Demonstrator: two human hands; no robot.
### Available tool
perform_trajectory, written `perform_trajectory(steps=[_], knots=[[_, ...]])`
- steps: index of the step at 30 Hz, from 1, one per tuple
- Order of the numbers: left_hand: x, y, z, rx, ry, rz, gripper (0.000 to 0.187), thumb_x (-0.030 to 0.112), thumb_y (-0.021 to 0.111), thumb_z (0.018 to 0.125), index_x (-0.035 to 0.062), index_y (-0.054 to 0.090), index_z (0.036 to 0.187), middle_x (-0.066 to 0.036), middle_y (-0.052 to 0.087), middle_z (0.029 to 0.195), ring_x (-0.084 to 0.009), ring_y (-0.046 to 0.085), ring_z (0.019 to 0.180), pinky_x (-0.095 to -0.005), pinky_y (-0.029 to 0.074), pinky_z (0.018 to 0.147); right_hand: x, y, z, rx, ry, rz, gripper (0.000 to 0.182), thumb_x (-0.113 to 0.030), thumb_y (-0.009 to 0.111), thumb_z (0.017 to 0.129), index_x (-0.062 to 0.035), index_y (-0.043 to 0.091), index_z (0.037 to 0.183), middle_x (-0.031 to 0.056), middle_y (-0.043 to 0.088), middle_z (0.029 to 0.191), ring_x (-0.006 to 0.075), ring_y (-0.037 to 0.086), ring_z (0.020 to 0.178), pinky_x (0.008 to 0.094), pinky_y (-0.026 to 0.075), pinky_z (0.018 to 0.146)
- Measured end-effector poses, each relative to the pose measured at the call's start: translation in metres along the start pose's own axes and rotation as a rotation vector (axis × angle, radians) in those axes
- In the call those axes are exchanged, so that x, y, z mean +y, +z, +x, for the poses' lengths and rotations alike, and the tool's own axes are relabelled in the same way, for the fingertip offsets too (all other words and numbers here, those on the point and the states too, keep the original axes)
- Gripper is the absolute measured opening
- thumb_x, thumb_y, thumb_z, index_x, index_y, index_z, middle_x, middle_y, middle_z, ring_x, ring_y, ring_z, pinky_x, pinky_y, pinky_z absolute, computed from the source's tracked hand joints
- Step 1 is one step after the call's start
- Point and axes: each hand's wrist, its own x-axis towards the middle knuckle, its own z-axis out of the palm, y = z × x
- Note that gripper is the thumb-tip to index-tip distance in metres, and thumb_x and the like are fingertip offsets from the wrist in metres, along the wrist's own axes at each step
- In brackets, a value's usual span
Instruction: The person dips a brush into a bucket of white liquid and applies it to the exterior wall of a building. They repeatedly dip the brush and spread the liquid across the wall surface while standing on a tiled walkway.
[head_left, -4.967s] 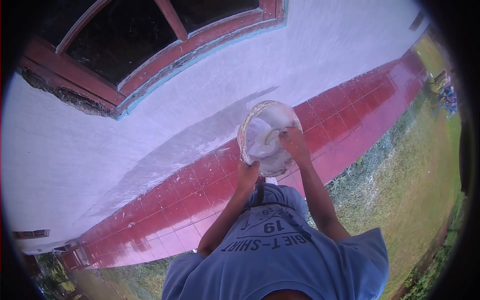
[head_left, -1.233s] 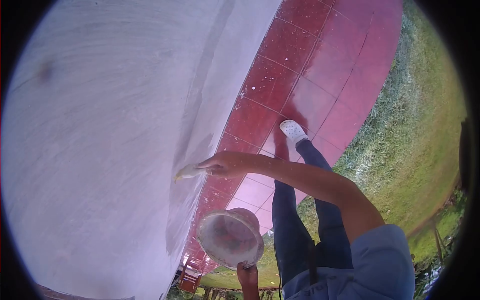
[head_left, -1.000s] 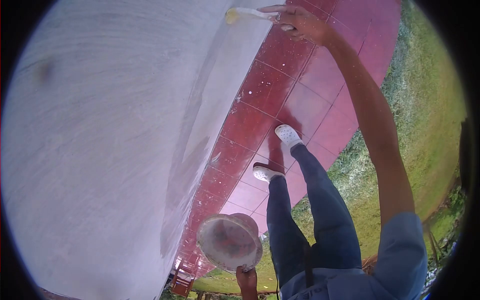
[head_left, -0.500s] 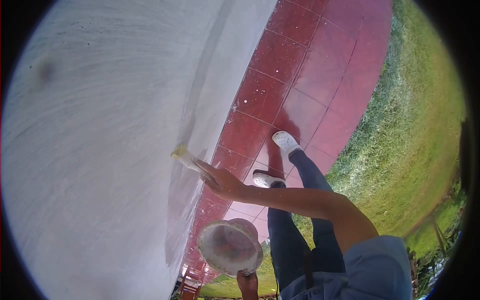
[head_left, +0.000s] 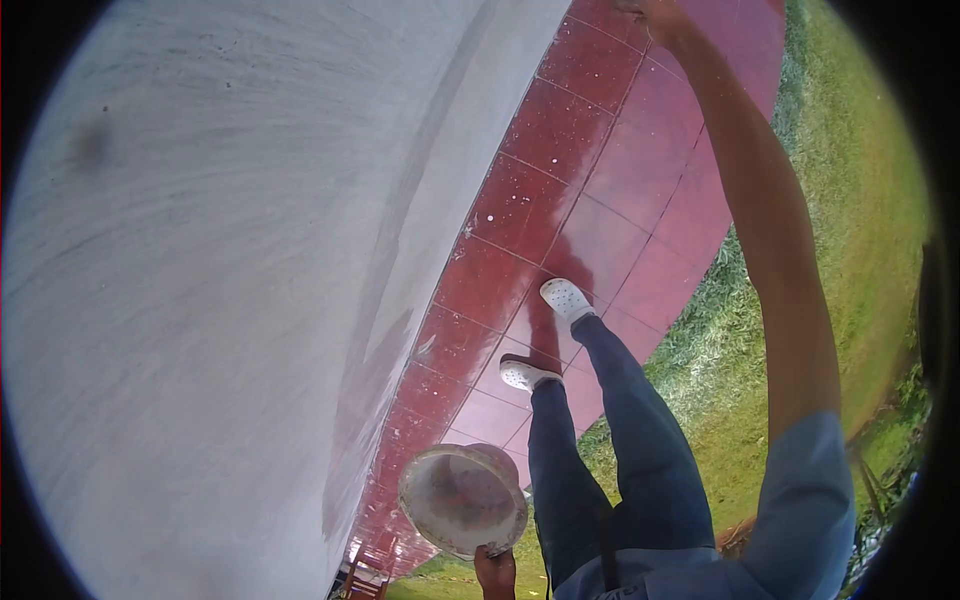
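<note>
At the lower middle, my left hand is closed on the rim of a whitish bucket. The bucket is tipped so that its mouth faces the camera, and its rim and inside are stained. My right arm reaches far forward, and my right hand is cut by the top edge of the view, over the red tiles. Its fingers look curled; the paintbrush it held a moment before is mostly or wholly outside the picture. To the left stands a pale grey-white wall with a darker band running along its lower part.
A red tiled walkway with white specks runs along the wall's foot. My feet, in white clogs, stand on it. Grass borders the walkway on the right. A wooden chair shows at the bottom.
My right hand has swung away from the wall, up and right to the top edge, taking the paintbrush off the wall. The left hand and bucket have barely moved.
</note>
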Motion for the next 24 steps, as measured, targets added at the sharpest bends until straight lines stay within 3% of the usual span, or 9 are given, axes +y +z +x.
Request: perform_trajectory(steps=[3, 8, 9, 13, 15, 17, 19, 21, 24], knots=[[0.002, 0.006, -0.004, -0.005, 0.04, 0.093, 0.063, -0.004, 0.049, 0.076, -0.0021, 0.038, 0.138, -0.018, 0.045, 0.141, -0.0309, 0.042, 0.132, -0.0435, 0.032, 0.115, 0.025, 0.041, 0.018, 0.408, -0.324, 0.136, 0.049, -0.028, 0.045, 0.101, -0.0207, 0.034, 0.148, -0.0028, 0.048, 0.078, 0.0074, 0.041, 0.055, 0.0213, 0.036, 0.046], [0.011, -0.035, 0.017, -0.043, 0.041, 0.072, 0.064, -0.004, 0.05, 0.075, -0.0022, 0.038, 0.138, -0.018, 0.046, 0.14, -0.0311, 0.043, 0.131, -0.0434, 0.033, 0.114, 0.103, 0.224, -0.183, 0.159, -0.309, 0.027, 0.049, -0.018, 0.046, 0.101, -0.0043, 0.03, 0.145, 0.0017, 0.046, 0.072, 0.0084, 0.043, 0.062, 0.027, 0.04, 0.057], [0.011, -0.042, 0.023, -0.072, 0.043, 0.068, 0.064, -0.003, 0.051, 0.075, -0.0022, 0.039, 0.137, -0.018, 0.046, 0.14, -0.0311, 0.043, 0.131, -0.0434, 0.033, 0.114, 0.101, 0.238, -0.25, -0.016, -0.138, -0.05, 0.055, -0.017, 0.047, 0.099, -0.006, 0.024, 0.148, 0.0233, 0.061, 0.073, 0.0269, 0.061, 0.054, 0.0391, 0.046, 0.057], [0.014, -0.011, 0.008, -0.103, 0.013, 0.088, 0.062, -0.004, 0.05, 0.075, -0.0025, 0.04, 0.136, -0.017, 0.047, 0.139, -0.0309, 0.044, 0.129, -0.0427, 0.033, 0.114, 0.135, 0.275, -0.395, -0.956, -0.061, -0.093, 0.049, -0.017, 0.051, 0.096, -0.0064, 0.041, 0.143, 0.0231, 0.066, 0.103, 0.0326, 0.067, 0.094, 0.0451, 0.049, 0.081], [0.015, -0.019, 0.008, -0.058, 0.017, 0.076, 0.062, -0.003, 0.049, 0.075, -0.0024, 0.039, 0.137, -0.017, 0.046, 0.14, -0.032, 0.043, 0.13, -0.0449, 0.033, 0.113, 0.133, 0.28, -0.384, -1.082, -0.154, 0.017, 0.046, -0.018, 0.051, 0.095, -0.0079, 0.046, 0.14, 0.0194, 0.063, 0.119, 0.0305, 0.063, 0.106, 0.0451, 0.048, 0.087], [0.015, -0.018, 0.005, -0.018, 0.022, 0.05, 0.063, -0.002, 0.048, 0.076, -0.0022, 0.039, 0.138, -0.017, 0.045, 0.14, -0.033, 0.041, 0.131, -0.0472, 0.032, 0.113, 0.119, 0.25, -0.317, -1.083, 0.057, -0.049, 0.045, -0.018, 0.05, 0.096, -0.0103, 0.047, 0.14, 0.0157, 0.063, 0.119, 0.0253, 0.062, 0.101, 0.0426, 0.048, 0.083], [0.007, -0.006, -0.002, -0.052, 0.028, 0.106, 0.064, -0.002, 0.047, 0.076, -0.0021, 0.038, 0.138, -0.018, 0.045, 0.141, -0.0327, 0.04, 0.132, -0.047, 0.032, 0.114, 0.09, 0.192, -0.216, -0.986, 0.159, -0.207, 0.046, -0.024, 0.057, 0.095, -0.0112, 0.05, 0.139, 0.0068, 0.064, 0.082, 0.012, 0.054, 0.065, 0.0273, 0.044, 0.059], [0.003, -0.009, 0.002, -0.056, 0.033, 0.095, 0.064, -0.002, 0.047, 0.076, -0.0022, 0.038, 0.139, -0.018, 0.045, 0.141, -0.0327, 0.039, 0.133, -0.0472, 0.031, 0.114, 0.059, 0.129, -0.16, -0.695, 0.217, -0.041, 0.046, -0.021, 0.058, 0.093, -0.0128, 0.051, 0.138, -0.006, 0.039, 0.063, 0.0044, 0.029, 0.049, 0.0215, 0.022, 0.044], [-0.005, -0.02, 0.012, -0.039, 0.025, 0.083, 0.064, -0.002, 0.047, 0.075, -0.0022, 0.037, 0.139, -0.018, 0.044, 0.141, -0.0327, 0.039, 0.133, -0.0473, 0.03, 0.114, 0.054, 0.06, -0.093, -0.164, 0.133, -0.035, 0.045, -0.019, 0.049, 0.098, -0.0137, 0.044, 0.143, -0.0074, 0.035, 0.063, 0.0034, 0.029, 0.05, 0.0208, 0.025, 0.045]])
